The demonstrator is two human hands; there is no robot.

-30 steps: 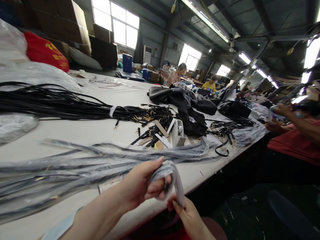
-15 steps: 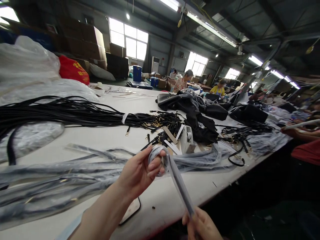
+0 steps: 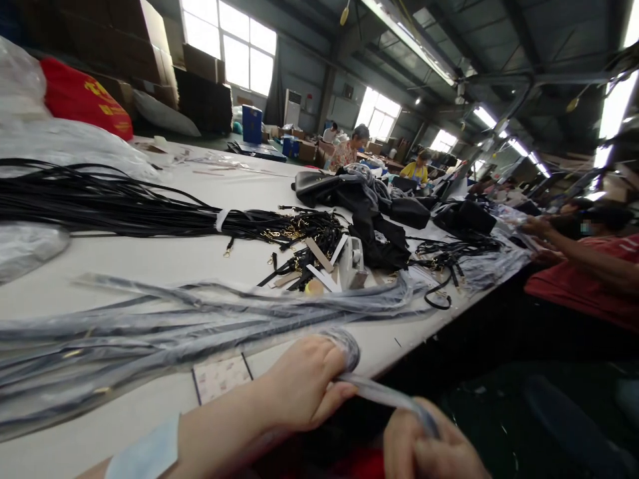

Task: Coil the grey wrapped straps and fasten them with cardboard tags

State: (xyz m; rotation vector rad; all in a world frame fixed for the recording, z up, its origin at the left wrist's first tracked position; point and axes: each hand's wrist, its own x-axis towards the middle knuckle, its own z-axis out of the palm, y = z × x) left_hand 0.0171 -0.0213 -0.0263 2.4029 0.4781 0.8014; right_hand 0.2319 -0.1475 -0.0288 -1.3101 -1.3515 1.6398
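A strap in cloudy plastic wrap [image 3: 382, 392] runs between my two hands over the table's front edge. Its coiled part [image 3: 344, 346] is gripped by my left hand [image 3: 307, 379], whose back faces up with the fingers curled round the coil. My right hand [image 3: 429, 439], low in the view and a little blurred, is closed on the strap's other stretch. More plastic-wrapped straps [image 3: 200, 346] lie along the table behind my left forearm.
Black straps with gold clips [image 3: 124, 213] cross the white table [image 3: 249, 186]. A tape dispenser [image 3: 353, 263], black bags [image 3: 349, 193] and a patterned flat object [image 3: 222, 379] also lie there. A person in red [image 3: 589, 286] is at the right; others are further back.
My left hand has turned palm down and moved lower with the coil. My right hand has shifted right, and the strap between them slopes less steeply. The camera view has swung to the right.
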